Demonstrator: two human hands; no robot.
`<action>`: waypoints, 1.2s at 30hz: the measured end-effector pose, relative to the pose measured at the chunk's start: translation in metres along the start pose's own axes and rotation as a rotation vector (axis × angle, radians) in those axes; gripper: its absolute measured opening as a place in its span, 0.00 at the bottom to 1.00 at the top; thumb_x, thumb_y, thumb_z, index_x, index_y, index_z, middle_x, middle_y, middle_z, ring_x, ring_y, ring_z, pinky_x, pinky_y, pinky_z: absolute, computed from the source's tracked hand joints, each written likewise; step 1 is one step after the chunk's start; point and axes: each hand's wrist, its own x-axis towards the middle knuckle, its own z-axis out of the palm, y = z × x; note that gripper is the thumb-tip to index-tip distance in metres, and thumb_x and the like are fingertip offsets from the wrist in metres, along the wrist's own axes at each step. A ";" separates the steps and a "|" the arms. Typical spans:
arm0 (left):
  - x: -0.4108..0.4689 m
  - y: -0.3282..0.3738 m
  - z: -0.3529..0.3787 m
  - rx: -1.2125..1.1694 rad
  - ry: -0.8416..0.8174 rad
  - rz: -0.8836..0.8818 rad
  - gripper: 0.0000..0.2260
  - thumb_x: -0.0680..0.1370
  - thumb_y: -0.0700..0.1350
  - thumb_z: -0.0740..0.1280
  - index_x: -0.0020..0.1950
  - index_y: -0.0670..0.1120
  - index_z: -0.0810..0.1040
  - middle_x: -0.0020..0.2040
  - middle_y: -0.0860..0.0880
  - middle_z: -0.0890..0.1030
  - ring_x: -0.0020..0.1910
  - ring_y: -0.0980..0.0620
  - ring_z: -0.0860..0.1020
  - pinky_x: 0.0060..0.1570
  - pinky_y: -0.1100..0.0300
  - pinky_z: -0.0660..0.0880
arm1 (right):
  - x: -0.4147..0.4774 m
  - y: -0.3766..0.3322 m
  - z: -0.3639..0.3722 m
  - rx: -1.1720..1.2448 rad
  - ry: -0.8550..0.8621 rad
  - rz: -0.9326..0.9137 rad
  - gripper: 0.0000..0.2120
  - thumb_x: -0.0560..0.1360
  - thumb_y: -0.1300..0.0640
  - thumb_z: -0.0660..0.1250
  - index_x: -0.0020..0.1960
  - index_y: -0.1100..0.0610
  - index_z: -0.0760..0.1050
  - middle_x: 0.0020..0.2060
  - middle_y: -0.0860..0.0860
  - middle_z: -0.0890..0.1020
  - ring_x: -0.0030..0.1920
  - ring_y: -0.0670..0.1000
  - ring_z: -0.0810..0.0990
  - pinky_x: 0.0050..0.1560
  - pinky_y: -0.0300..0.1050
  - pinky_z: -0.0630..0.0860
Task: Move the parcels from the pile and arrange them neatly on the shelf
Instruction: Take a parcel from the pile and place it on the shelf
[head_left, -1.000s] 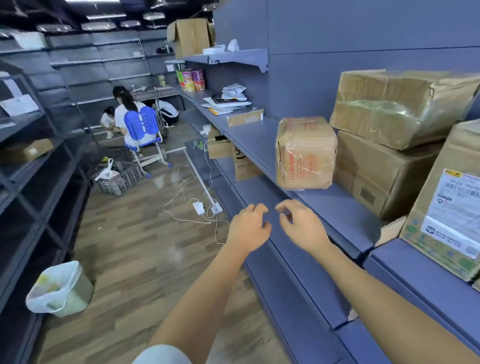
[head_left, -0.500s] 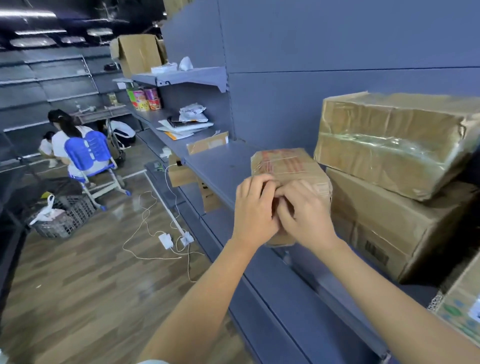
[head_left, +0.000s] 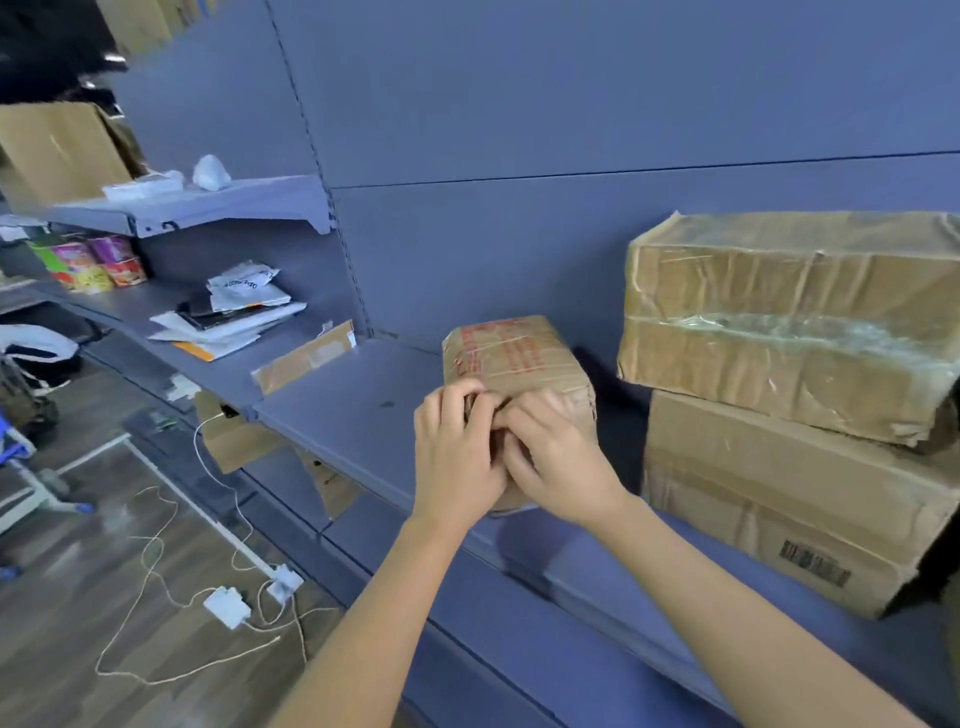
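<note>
So the small parcel (head_left: 511, 358) sits on the blue shelf (head_left: 353, 410), its near bottom right at the front lip. Both hands are on its near face, left hand (head_left: 457, 457) and right hand (head_left: 558, 462) touching each other, fingers curled in and gripping the taped wrapping. To the right there's a narrow dark gap, then two big boxes stacked: the top box (head_left: 789, 322) sits skewed and overhangs the bottom box (head_left: 779, 499) toward the parcel. To the left there's a bare stretch of shelf as far as a flat cardboard piece (head_left: 306, 358). Behind the parcel there's space before the back panel. Farther left on the shelf are papers (head_left: 228, 322) and colourful cups (head_left: 93, 265). The floor is wood-look, with a white cable and charger (head_left: 227, 606) lying in the aisle.
</note>
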 end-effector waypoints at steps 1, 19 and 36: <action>0.005 -0.009 0.004 0.000 -0.023 -0.002 0.13 0.69 0.41 0.66 0.53 0.48 0.73 0.56 0.50 0.70 0.52 0.46 0.69 0.50 0.53 0.68 | 0.007 0.002 0.003 -0.015 -0.045 0.009 0.11 0.74 0.62 0.58 0.48 0.61 0.78 0.44 0.54 0.78 0.44 0.56 0.74 0.49 0.53 0.73; 0.111 0.099 0.042 -1.123 -0.391 -0.323 0.23 0.79 0.46 0.63 0.73 0.48 0.63 0.69 0.53 0.70 0.67 0.57 0.69 0.64 0.61 0.66 | -0.015 0.013 -0.143 -0.656 0.703 0.462 0.24 0.71 0.60 0.61 0.67 0.58 0.67 0.67 0.54 0.65 0.68 0.57 0.62 0.71 0.51 0.55; 0.136 0.091 -0.001 -1.827 -0.386 -0.683 0.19 0.81 0.57 0.56 0.37 0.47 0.74 0.28 0.54 0.74 0.28 0.56 0.72 0.37 0.57 0.66 | -0.009 -0.009 -0.196 0.195 1.046 0.775 0.21 0.70 0.40 0.70 0.38 0.50 0.60 0.31 0.41 0.64 0.32 0.42 0.62 0.40 0.41 0.63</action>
